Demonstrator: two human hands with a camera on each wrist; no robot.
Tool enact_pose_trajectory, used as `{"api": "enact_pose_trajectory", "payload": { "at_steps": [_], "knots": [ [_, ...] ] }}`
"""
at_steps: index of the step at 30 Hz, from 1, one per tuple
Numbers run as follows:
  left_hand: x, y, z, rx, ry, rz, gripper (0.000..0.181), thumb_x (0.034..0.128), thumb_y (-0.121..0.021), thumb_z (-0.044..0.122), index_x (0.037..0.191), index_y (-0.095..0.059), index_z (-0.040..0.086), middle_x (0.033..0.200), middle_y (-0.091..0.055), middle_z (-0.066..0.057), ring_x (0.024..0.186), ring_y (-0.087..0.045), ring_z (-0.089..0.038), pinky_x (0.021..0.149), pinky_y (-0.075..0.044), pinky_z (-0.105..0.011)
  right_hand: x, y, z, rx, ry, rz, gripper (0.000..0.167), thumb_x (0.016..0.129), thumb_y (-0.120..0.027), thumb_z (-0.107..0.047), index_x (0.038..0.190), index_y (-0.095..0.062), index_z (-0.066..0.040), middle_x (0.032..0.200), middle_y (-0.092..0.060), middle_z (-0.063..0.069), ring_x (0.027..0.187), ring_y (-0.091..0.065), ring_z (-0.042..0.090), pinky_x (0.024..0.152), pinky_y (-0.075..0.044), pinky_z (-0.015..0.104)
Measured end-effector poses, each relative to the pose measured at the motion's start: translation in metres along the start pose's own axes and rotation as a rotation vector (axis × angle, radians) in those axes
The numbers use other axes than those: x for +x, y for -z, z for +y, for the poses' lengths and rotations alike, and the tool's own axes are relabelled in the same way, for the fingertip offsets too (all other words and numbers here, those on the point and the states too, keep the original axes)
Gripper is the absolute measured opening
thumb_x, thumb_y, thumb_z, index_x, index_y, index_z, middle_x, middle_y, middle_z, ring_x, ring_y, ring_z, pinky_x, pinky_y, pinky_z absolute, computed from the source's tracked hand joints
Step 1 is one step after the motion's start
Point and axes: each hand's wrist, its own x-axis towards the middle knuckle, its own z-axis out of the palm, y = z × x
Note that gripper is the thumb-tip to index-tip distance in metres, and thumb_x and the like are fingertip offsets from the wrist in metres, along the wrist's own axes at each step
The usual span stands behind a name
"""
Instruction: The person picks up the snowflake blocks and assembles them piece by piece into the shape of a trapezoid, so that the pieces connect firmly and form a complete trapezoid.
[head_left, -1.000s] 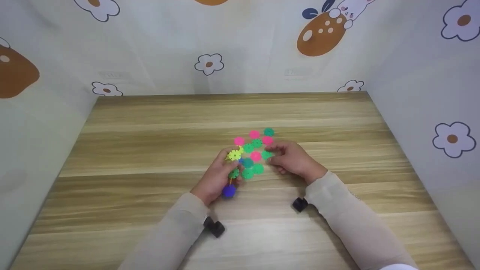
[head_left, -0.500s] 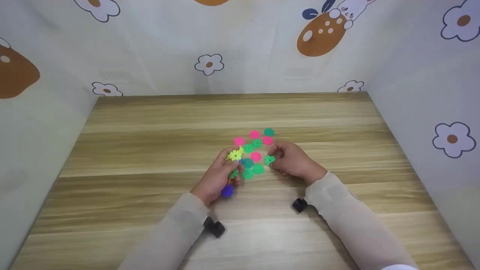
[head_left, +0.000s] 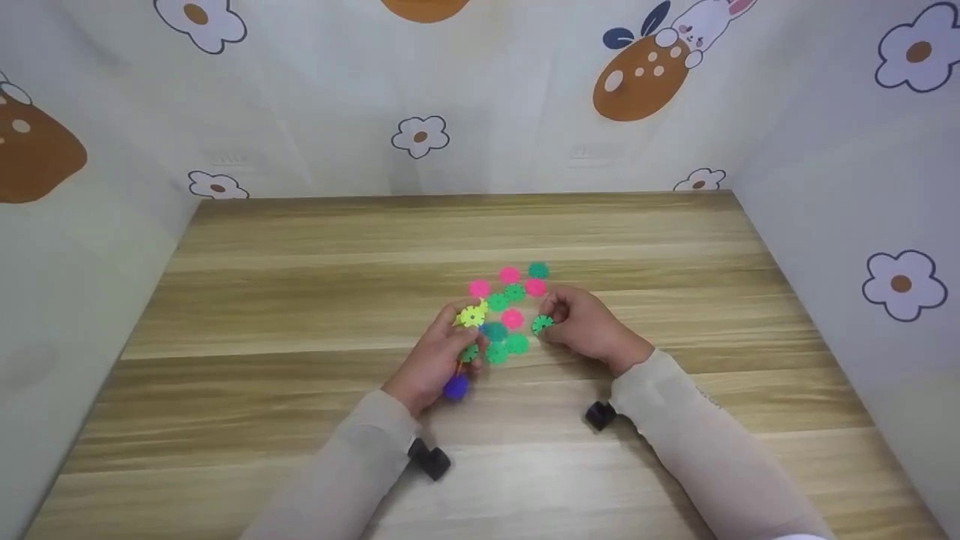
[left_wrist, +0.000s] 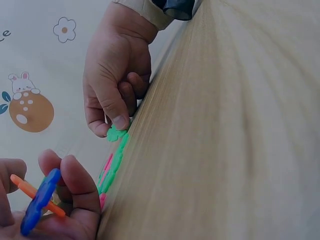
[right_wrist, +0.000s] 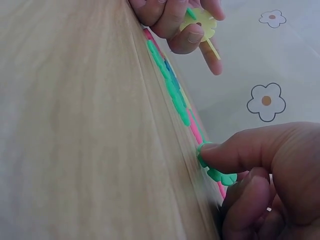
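My left hand (head_left: 431, 358) grips a joined cluster of notched plastic snowflake discs. In it a yellow disc (head_left: 472, 317) sits at the top, a green one (head_left: 470, 352) lower down, and a blue disc (head_left: 455, 387) hangs at the bottom. The left wrist view shows an orange disc (left_wrist: 31, 190) slotted across the blue one. Between thumb and forefinger, my right hand (head_left: 589, 328) pinches a single green snowflake disc (head_left: 542, 324), tilted up near the table. The two hands are apart, with loose discs between them.
Loose discs lie flat on the wooden table (head_left: 300, 300): several green ones (head_left: 517, 344), and pink ones (head_left: 511, 319). A dark green disc (head_left: 538, 270) lies farthest back. Patterned cloth walls (head_left: 495, 90) stand behind and at both sides.
My right hand has taken hold of the green disc, drawn it slightly toward me and tilted it up. The left hand keeps its cluster almost still. The head view has tilted slightly.
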Motion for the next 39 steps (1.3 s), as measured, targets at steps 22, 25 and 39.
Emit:
{"api": "enact_pose_trajectory", "payload": {
  "at_steps": [22,25,39],
  "knots": [
    [-0.004,-0.005,-0.008,-0.004,0.004,0.0,0.047,0.1116,-0.047,0.02,0.158,-0.041,0.026,0.103,-0.061,-0.005,0.075,-0.06,-0.014,0.07,-0.054,-0.027,-0.009,-0.003,0.011,0.088,-0.028,0.001,0.021,0.085,-0.075,0.001,0.1,-0.062,-0.004,0.084,-0.057,0.004,0.059,-0.051,0.013,0.049,-0.047,0.024],
    [-0.005,-0.004,-0.009,0.002,0.001,0.006,0.047,0.1116,-0.047,0.02,0.158,-0.04,0.025,0.103,-0.061,-0.006,0.075,-0.06,-0.014,0.07,-0.054,-0.027,-0.009,-0.004,0.013,0.095,-0.021,-0.005,0.021,0.085,-0.075,0.001,0.101,-0.061,-0.004,0.083,-0.057,0.004,0.058,-0.051,0.012,0.05,-0.047,0.024],
    [0.002,0.001,-0.001,-0.027,-0.051,-0.006,0.049,0.1112,-0.046,0.017,0.16,-0.038,0.02,0.097,-0.06,-0.004,0.071,-0.058,-0.012,0.068,-0.054,-0.026,0.001,0.001,0.005,0.114,0.009,-0.018,0.02,0.086,-0.074,0.0,0.1,-0.06,-0.002,0.079,-0.055,0.003,0.057,-0.05,0.012,0.05,-0.046,0.023]
  ]
}}
